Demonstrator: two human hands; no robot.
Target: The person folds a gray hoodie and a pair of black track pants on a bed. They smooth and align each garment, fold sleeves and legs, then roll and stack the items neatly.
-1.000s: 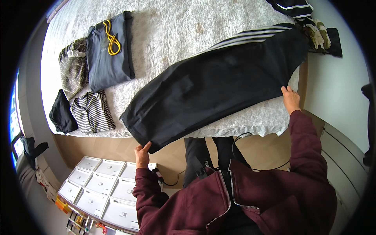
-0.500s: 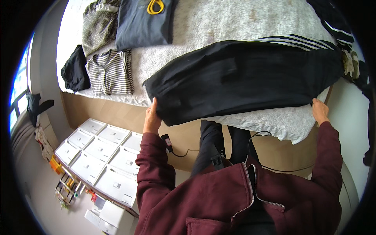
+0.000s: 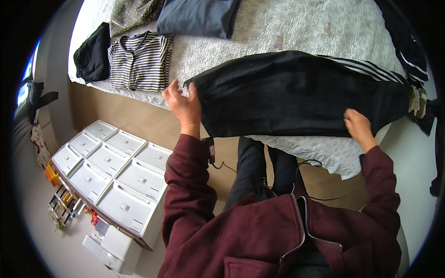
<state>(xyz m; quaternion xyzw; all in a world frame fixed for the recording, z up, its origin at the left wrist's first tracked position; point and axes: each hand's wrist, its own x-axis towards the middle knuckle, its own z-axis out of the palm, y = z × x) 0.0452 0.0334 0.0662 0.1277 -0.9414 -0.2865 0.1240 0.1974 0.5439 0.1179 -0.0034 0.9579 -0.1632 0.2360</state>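
At the far left, a small black folded garment (image 3: 92,55) lay on the pale bedspread (image 3: 282,32), above a white drawer unit (image 3: 109,160) standing on the floor. Next came a speckled garment (image 3: 134,16) and, just below it, a black-and-white striped button-front top (image 3: 139,62).

Your left hand (image 3: 183,106) stood at the left end of the black track pants (image 3: 296,92), with thumb and fingers spread apart and nothing visibly pinched between them. A grey folded garment (image 3: 197,18) lay beyond it.

The track pants stretched across the near side of the bed, white stripes toward the upper right, the lower left corner reaching past the bed's edge. The cloth looked soft, limp and fairly light, perhaps a little slippery, so its layers would likely slide over each other or sag if lifted at one point. The surest holds seemed to be the corners of the left end and the right end, with every layer pinched together.

Your right hand (image 3: 359,127) was on the lower right part, fingers bent; whether they pinched the cloth, you could not tell. Past the right end sat a camouflage-patterned cloth (image 3: 417,103).
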